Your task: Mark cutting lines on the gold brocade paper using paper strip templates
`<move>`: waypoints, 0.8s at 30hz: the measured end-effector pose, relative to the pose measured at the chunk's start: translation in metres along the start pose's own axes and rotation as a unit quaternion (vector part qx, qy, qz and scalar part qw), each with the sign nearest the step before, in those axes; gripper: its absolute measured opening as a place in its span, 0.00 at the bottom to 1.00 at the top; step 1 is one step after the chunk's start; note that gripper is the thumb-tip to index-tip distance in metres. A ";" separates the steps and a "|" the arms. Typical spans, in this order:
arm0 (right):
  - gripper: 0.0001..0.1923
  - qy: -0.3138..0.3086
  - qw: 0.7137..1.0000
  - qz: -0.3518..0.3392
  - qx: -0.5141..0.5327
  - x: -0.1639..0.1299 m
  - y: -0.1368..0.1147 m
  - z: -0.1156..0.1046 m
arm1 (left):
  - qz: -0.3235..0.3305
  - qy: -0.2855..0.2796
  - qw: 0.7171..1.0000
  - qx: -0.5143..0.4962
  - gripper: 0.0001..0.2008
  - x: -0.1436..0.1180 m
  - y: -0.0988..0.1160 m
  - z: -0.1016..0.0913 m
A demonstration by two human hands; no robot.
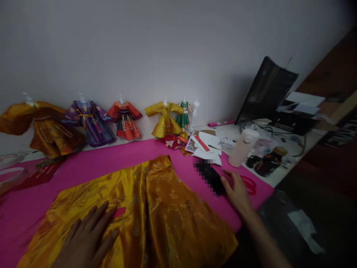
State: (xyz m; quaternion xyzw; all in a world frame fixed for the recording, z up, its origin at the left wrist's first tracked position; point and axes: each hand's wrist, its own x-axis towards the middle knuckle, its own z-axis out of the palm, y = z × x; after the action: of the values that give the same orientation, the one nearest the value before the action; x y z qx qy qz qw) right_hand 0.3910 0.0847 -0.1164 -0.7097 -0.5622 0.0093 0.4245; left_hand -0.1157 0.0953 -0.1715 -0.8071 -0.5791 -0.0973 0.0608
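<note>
The tabletop (245, 130) carries a pink cloth (97, 163) that covers most of its surface. A gold brocade fabric (156, 208) lies spread flat on the pink cloth, directly in front of the person. A row of miniature doll garments (125, 119) stands along the wall behind it. The left hand (89, 234) rests palm-down on the fabric, grip released, fingers extended. The right hand (237, 191) lies open beside the fabric, fingertips touching a dark phone (212, 176) on the cloth.
</note>
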 end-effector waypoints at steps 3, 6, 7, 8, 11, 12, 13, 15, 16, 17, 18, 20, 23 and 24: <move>0.25 0.002 1.000 0.015 -0.001 -0.007 -0.004 -0.003 | -0.001 0.003 1.000 -0.003 0.33 0.000 0.003 -0.002; 0.21 0.039 0.999 -0.002 0.024 -0.014 -0.016 -0.006 | -0.004 0.002 1.000 -0.012 0.33 0.001 0.006 -0.005; 0.18 0.050 0.998 -0.017 0.035 -0.016 -0.021 -0.006 | -0.005 0.001 1.000 -0.015 0.33 0.002 0.006 -0.006; 0.16 0.055 0.997 -0.034 0.046 -0.018 -0.029 -0.006 | -0.006 0.001 1.000 -0.018 0.33 0.002 0.007 -0.007; 0.10 0.014 0.993 -0.099 0.069 -0.025 -0.056 -0.004 | -0.011 -0.008 1.000 -0.026 0.35 0.004 0.010 -0.012; 0.08 -0.021 0.989 -0.126 0.077 -0.027 -0.067 -0.002 | -0.015 -0.014 0.999 -0.031 0.36 0.005 0.011 -0.016; 0.07 -0.053 0.983 -0.150 0.089 -0.030 -0.077 0.000 | -0.019 -0.021 0.999 -0.036 0.35 0.006 0.013 -0.020; 0.08 -0.109 0.972 -0.182 0.105 -0.036 -0.099 0.004 | -0.022 -0.038 0.998 -0.048 0.34 0.006 0.017 -0.031; 0.08 -0.129 0.967 -0.192 0.109 -0.040 -0.109 0.006 | -0.023 -0.046 0.997 -0.052 0.33 0.007 0.019 -0.036; 0.09 -0.149 0.962 -0.201 0.111 -0.044 -0.119 0.007 | -0.023 -0.056 0.997 -0.052 0.32 0.007 0.021 -0.041; 0.10 -0.171 0.956 -0.210 0.109 -0.049 -0.130 0.008 | -0.024 -0.062 0.997 -0.049 0.32 0.007 0.023 -0.045; 0.11 -0.228 0.938 -0.239 0.102 -0.058 -0.149 0.009 | -0.025 -0.071 0.996 -0.038 0.32 0.008 0.025 -0.050; 0.11 -0.295 0.899 -0.308 0.099 -0.071 -0.175 0.011 | -0.022 -0.051 0.998 -0.030 0.30 0.008 0.025 -0.048; 0.10 -0.301 0.887 -0.335 0.101 -0.074 -0.182 0.013 | -0.020 -0.034 0.999 -0.031 0.29 0.007 0.024 -0.046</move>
State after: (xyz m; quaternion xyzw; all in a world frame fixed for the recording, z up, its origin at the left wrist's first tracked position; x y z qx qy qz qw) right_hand 0.2135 0.0342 -0.0476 -0.3958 -0.8633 0.1367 0.2818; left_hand -0.0946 0.0843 -0.1250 -0.7997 -0.5936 -0.0884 0.0142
